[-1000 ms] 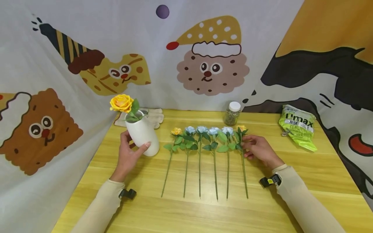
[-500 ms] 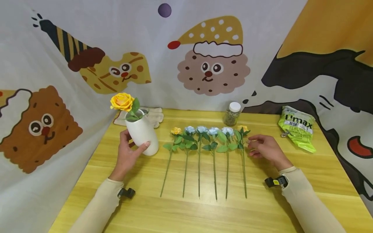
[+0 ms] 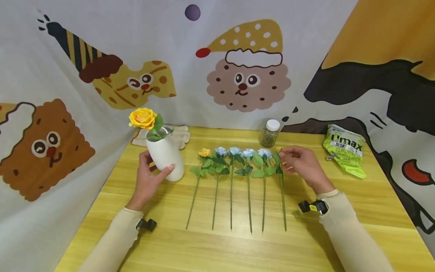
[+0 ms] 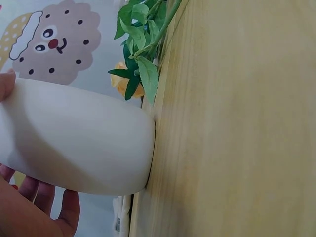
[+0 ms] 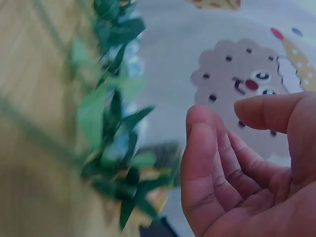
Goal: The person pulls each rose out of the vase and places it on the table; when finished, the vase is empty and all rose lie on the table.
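Observation:
My left hand (image 3: 147, 181) grips a white vase (image 3: 166, 158), thumb across its front and fingers behind. The base of the vase meets the tabletop in the left wrist view. One large yellow rose (image 3: 142, 118) stands in the vase, leaning left. My right hand (image 3: 304, 166) is at the right end of a row of stems, overlapping the bloom of a small yellow rose (image 3: 283, 200). In the right wrist view thumb and fingers are apart, bent, with nothing between them. Several blue roses (image 3: 234, 151) lie side by side, and another yellow rose (image 3: 204, 152) ends the row at left.
Behind the vase lie pale gloves (image 3: 181, 135). A jar (image 3: 269, 134) with a white lid stands at the back, and a green bag (image 3: 344, 149) lies at the back right. A printed cloth (image 3: 190, 75) hangs behind the wooden table (image 3: 224, 253).
My right hand drew back rightward from the right-hand yellow rose, then came back left over its bloom. The left hand has kept its hold on the vase.

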`<state>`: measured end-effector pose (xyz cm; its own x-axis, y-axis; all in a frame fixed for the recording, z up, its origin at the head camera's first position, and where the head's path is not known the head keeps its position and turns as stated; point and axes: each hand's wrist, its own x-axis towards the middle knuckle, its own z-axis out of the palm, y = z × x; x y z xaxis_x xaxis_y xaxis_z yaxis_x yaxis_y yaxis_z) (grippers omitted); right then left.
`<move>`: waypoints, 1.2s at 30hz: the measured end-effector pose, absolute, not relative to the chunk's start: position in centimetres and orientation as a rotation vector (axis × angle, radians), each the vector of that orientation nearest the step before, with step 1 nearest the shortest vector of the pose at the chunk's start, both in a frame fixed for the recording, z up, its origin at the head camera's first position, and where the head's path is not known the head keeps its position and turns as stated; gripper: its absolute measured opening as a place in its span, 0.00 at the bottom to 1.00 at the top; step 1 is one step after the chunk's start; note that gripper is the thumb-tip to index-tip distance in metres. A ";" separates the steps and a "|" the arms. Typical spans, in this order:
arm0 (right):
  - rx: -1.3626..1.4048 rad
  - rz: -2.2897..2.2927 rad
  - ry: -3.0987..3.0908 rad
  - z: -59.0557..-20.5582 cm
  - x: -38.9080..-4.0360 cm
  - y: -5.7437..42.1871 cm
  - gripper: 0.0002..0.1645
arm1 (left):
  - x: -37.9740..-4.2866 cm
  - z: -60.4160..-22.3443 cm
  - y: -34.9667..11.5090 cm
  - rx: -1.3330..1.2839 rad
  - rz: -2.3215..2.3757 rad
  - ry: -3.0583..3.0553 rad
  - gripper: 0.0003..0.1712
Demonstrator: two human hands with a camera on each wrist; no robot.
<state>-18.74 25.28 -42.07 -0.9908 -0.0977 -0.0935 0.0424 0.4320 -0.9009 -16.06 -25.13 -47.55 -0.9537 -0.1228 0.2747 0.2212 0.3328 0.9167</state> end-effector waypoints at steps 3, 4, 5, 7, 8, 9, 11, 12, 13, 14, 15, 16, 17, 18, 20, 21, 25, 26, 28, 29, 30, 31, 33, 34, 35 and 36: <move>-0.136 -1.635 2.558 -41.4 -19.0 23.9 0.27 | -16.0 -47.5 -25.1 -0.078 -1.656 -2.323 0.44; -0.167 -1.650 2.558 -41.2 -19.1 23.4 0.26 | -15.9 -47.5 -25.1 -0.074 -1.653 -2.327 0.44; -0.197 -1.659 2.560 -40.9 -19.3 23.0 0.25 | -15.9 -47.5 -25.0 -0.070 -1.650 -2.333 0.44; -0.251 -1.676 2.563 -40.5 -19.6 22.1 0.23 | -15.9 -47.4 -25.0 -0.062 -1.650 -2.339 0.44; -0.273 -1.685 2.561 -40.3 -19.6 21.7 0.23 | -15.9 -47.4 -25.1 -0.061 -1.650 -2.340 0.44; -0.293 -1.694 2.556 -40.1 -19.8 21.4 0.22 | -15.9 -47.4 -25.1 -0.059 -1.651 -2.340 0.44; -0.333 -1.712 2.548 -39.6 -19.9 20.5 0.21 | -15.9 -47.4 -25.1 -0.058 -1.648 -2.345 0.45; -0.351 -1.720 2.542 -39.4 -20.0 20.1 0.20 | -15.9 -47.3 -25.1 -0.060 -1.647 -2.346 0.45; -0.370 -1.733 2.533 -39.1 -20.0 19.6 0.20 | -15.9 -47.3 -25.2 -0.063 -1.643 -2.347 0.45; -0.395 -1.751 2.521 -38.8 -20.1 19.1 0.19 | -15.9 -47.3 -25.2 -0.064 -1.645 -2.346 0.45; -0.416 -1.767 2.510 -38.4 -20.3 18.6 0.18 | -15.9 -47.3 -25.2 -0.064 -1.641 -2.350 0.46; -0.438 -1.782 2.499 -38.1 -20.3 18.0 0.18 | -15.9 -47.3 -25.2 -0.064 -1.639 -2.351 0.46; -0.463 -1.795 2.487 -37.8 -20.5 17.4 0.17 | -15.9 -47.3 -25.3 -0.063 -1.638 -2.354 0.46; -0.485 -1.810 2.475 -37.5 -20.6 16.9 0.17 | -15.9 -47.3 -25.3 -0.063 -1.638 -2.355 0.46; -0.531 -1.844 2.447 -36.9 -20.8 15.7 0.16 | -15.9 -47.4 -25.4 -0.062 -1.644 -2.357 0.46; -0.551 -1.858 2.434 -36.6 -20.9 15.1 0.16 | -15.9 -47.3 -25.4 -0.063 -1.644 -2.359 0.46; -0.626 -1.931 2.370 -35.5 -21.2 12.5 0.15 | -16.0 -47.2 -25.3 -0.074 -1.664 -2.351 0.46; -0.644 -1.949 2.351 -35.2 -21.3 11.8 0.14 | -16.0 -47.1 -25.2 -0.075 -1.668 -2.348 0.46; -0.680 -1.974 2.327 -34.6 -21.6 10.4 0.13 | -16.1 -47.0 -25.2 -0.075 -1.674 -2.347 0.46; -0.696 -1.984 2.314 -34.4 -21.7 9.6 0.12 | -16.1 -47.0 -25.2 -0.071 -1.679 -2.345 0.46; -0.716 -1.991 2.303 -34.1 -21.9 8.9 0.12 | -16.1 -47.0 -25.3 -0.069 -1.680 -2.345 0.46; -0.743 -1.995 2.293 -34.0 -22.2 8.1 0.11 | -16.1 -47.0 -25.2 -0.069 -1.679 -2.345 0.46; -0.791 -2.002 2.270 -33.8 -22.8 6.5 0.11 | -16.2 -47.0 -25.3 -0.070 -1.676 -2.345 0.46; -0.810 -2.004 2.258 -33.7 -23.1 5.7 0.11 | -16.2 -47.1 -25.3 -0.068 -1.676 -2.345 0.45; -0.824 -2.003 2.244 -33.6 -23.4 4.8 0.12 | -16.1 -47.2 -25.3 -0.066 -1.675 -2.341 0.45; -0.835 -1.999 2.235 -33.6 -23.7 4.0 0.12 | -16.1 -47.3 -25.4 -0.063 -1.679 -2.335 0.45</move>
<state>-23.73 3.96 -33.64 -0.8556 -0.4040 0.3238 -0.3668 0.0316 -0.9298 -16.12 -25.38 -47.25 -0.9641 -0.1179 0.2379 0.1881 0.3294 0.9253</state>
